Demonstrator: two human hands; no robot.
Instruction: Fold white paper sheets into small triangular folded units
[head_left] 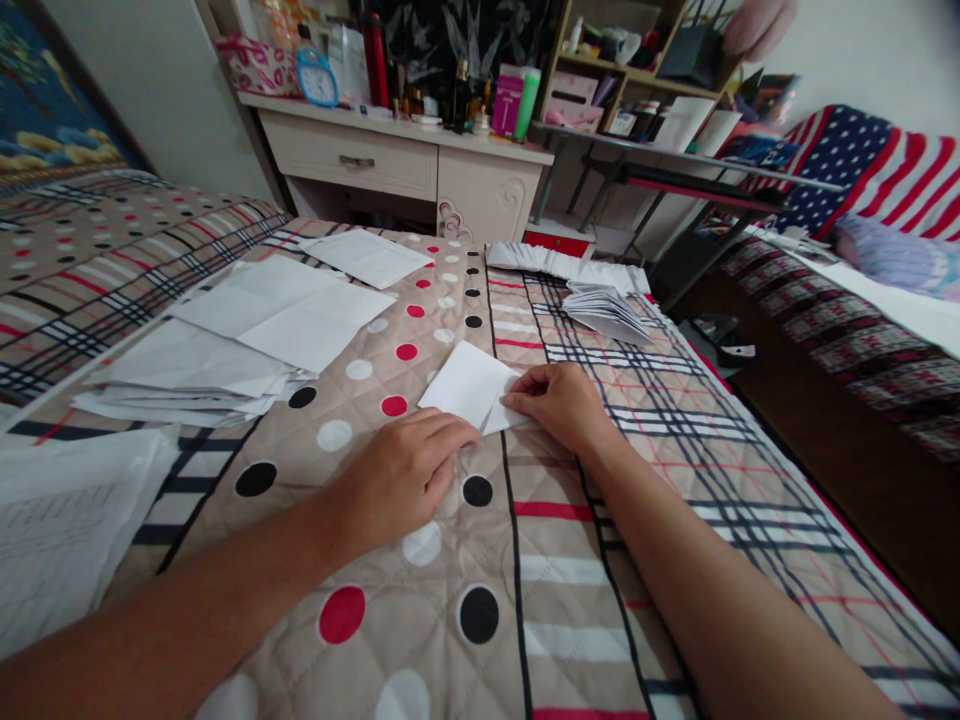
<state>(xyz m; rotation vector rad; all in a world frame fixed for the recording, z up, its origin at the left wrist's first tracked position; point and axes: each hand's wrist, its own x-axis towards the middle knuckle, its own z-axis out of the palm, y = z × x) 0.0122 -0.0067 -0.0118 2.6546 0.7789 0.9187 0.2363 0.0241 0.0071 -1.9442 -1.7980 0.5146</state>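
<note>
A white sheet of paper point(469, 385), partly folded, lies on the polka-dot and plaid bedspread point(540, 555). A crease separates its large left panel from a smaller flap on the right. My right hand point(562, 405) pinches that flap at the right edge, thumb and fingertips together. At the paper's near-left edge is my left hand point(401, 470), its fingers bent and pressed together, fingertips on the near corner. The left thumb tip is partly hidden beneath the fingers.
Left of my hands lie loose white sheets point(281, 310) and a paper stack point(195, 375). Printed pages point(67, 520) are at near left. Folded papers point(607, 310) and a row of folded papers point(562, 264) sit at far right. A dresser point(360, 155) stands beyond the bed.
</note>
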